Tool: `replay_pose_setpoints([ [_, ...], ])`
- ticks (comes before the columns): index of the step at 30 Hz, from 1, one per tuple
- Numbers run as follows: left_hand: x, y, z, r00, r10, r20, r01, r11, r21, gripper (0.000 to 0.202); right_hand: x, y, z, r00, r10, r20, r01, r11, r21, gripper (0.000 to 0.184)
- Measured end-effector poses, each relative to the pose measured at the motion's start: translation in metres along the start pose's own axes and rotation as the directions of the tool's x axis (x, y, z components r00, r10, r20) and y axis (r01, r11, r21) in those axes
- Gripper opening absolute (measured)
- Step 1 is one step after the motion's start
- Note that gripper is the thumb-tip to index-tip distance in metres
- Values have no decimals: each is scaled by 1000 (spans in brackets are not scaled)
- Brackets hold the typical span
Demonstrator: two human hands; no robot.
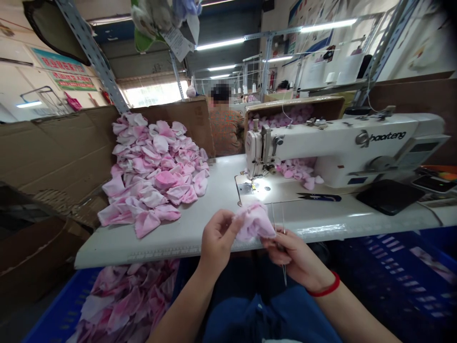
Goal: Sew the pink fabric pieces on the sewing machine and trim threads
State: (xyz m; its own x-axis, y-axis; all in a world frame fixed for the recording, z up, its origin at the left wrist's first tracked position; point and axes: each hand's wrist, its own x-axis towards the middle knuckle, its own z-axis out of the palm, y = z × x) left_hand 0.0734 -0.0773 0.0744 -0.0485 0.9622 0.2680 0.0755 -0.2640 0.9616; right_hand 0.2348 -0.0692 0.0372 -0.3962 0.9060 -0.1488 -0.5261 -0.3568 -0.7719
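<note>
A small pale pink plush fabric piece (pixel 255 221) is bunched up between my two hands, above the table's front edge. My left hand (pixel 219 238) is closed on its left side, thumb and fingers pinching it. My right hand (pixel 289 250) pinches its lower right edge and also grips thin metal tweezers (pixel 284 271), whose two slim prongs stick up past the fingers. Just beyond the fabric is the sewing machine (pixel 303 143), its lamp lighting the needle plate (pixel 246 188). Navy-handled thread snips (pixel 319 196) lie on the table to the right.
A large heap of pink fabric pieces (pixel 160 166) covers the table's left side against cardboard (pixel 60 157). Below it, a blue crate (pixel 53 305) holds more. Pink pieces (pixel 296 170) lie behind the needle. A black pad (pixel 389 196) rests at right. Another person (pixel 225 126) sits ahead.
</note>
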Motion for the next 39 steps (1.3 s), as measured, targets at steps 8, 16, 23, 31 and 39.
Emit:
replay_pose_setpoints([
  [8, -9, 5, -3, 970, 232, 76, -241, 959, 146, 4, -17, -33, 9, 793, -577, 195, 503, 440, -744, 24],
  [16, -12, 9, -11, 643, 756, 123, -743, 577, 339, 31, -30, -23, 11, 347, -775, 528, 605, -245, -758, 31],
  [23, -14, 0, -8, 683, 728, 64, -724, 662, 193, 31, -36, -17, 8, 264, -837, 480, 611, -240, -754, 39],
  [31, -17, 2, 3, 842, 535, -71, -528, 844, 98, 9, -30, -22, 9, 346, -775, 529, 612, -241, -753, 32],
  [39, -13, -4, 4, 858, 508, -74, -505, 861, 59, 7, -29, -18, 8, 310, -802, 510, 630, -229, -742, 34],
])
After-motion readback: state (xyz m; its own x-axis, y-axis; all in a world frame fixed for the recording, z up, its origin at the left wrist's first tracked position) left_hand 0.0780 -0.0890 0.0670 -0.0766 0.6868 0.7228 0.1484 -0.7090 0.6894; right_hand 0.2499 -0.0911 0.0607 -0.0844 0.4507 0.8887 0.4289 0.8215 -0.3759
